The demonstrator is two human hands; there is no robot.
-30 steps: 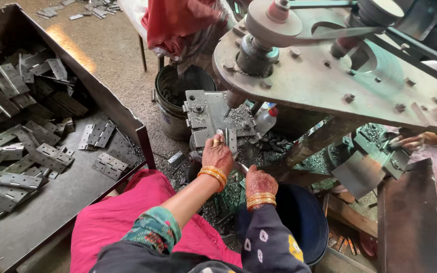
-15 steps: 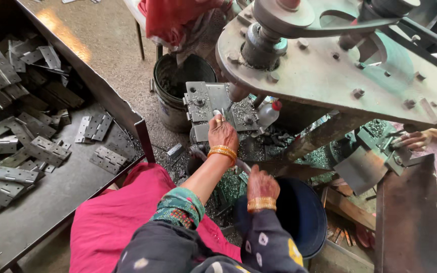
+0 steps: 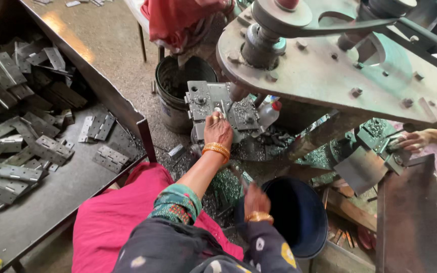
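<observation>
Left hand (image 3: pixel 218 130) pinched a small metal piece on the press fixture (image 3: pixel 222 107); right hand (image 3: pixel 255 199), blurred, grip unclear, hung over blue tub's (image 3: pixel 299 222) near rim; seating step, next needed exact alignment

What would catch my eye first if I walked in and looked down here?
Probably the big grey machine plate with its pulley and belt, filling the upper right. Below it, the left hand rests on a small metal fixture, while the right hand hangs over a dark blue tub. At left, a tray holds piled metal hinges.
</observation>
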